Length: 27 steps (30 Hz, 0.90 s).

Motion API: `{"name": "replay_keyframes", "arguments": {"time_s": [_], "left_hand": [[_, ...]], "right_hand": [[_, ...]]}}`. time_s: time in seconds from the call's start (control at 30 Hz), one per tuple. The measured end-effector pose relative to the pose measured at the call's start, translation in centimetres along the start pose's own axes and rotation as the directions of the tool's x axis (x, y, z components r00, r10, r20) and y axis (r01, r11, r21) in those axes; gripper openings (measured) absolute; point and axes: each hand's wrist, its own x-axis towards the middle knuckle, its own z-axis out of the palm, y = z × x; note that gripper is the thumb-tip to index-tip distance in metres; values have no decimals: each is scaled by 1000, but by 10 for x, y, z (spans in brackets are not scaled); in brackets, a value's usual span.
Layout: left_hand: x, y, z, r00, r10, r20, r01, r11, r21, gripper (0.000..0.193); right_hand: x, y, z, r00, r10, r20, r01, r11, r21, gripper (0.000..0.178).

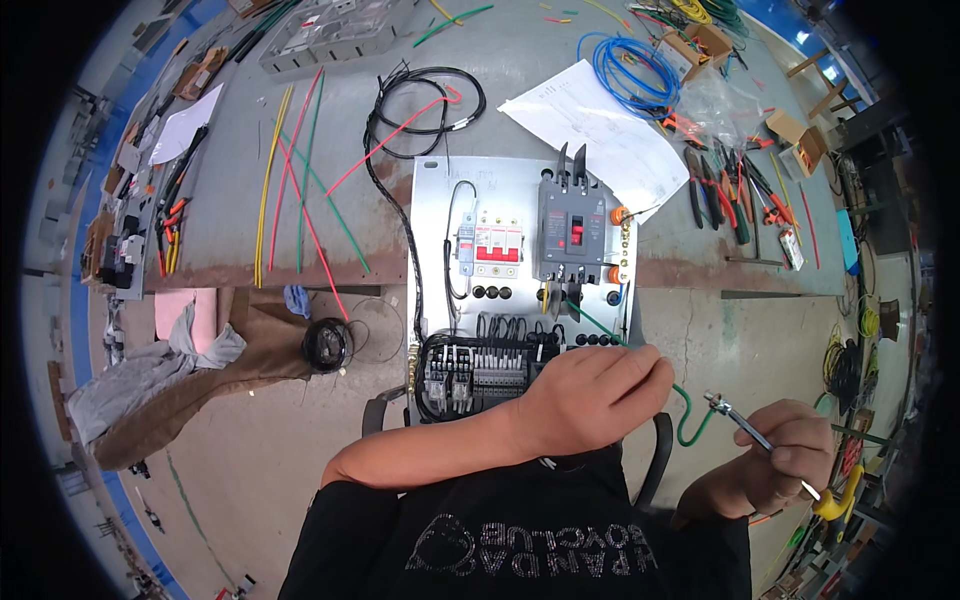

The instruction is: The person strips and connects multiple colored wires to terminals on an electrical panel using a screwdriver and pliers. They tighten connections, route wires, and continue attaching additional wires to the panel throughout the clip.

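Observation:
My left hand is closed across the lower right of a grey mounting panel, with a green wire passing through its fingers. The wire runs up toward the large dark circuit breaker. Its other end loops out to the right and meets the tip of a slim metal-shafted tool. That tool sits in my closed right hand; something yellow shows beyond the fist, and I cannot tell if it is the handle. My left forearm partly covers the terminal row with its black wiring.
The panel rests against a grey workbench. On the bench lie a paper sheet, a blue wire coil, several pliers, black cable and loose coloured wires. A brown cloth hangs at the left.

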Motion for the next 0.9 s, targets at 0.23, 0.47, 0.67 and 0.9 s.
{"name": "replay_keyframes", "arguments": {"time_s": [0.23, 0.47, 0.67, 0.9], "left_hand": [[-8, -2, 2, 997, -75, 1, 75, 995, -70, 27], [-7, -2, 0, 995, -94, 11, 95, 992, -89, 28], [-31, -18, 4, 971, -228, 73, 235, 967, -102, 28], [-55, -45, 2, 768, -606, 208, 640, 737, -217, 18]], "right_hand": [[4, 4, 4, 999, 14, 40, -16, 999, 36, 6], [8, 3, 13, 1000, 21, -10, -21, 1000, 8, 5], [7, 1, 39, 975, 223, -3, -223, 972, -69, 11], [7, 50, 92, 916, 285, 282, -209, 940, -271, 25]]}}
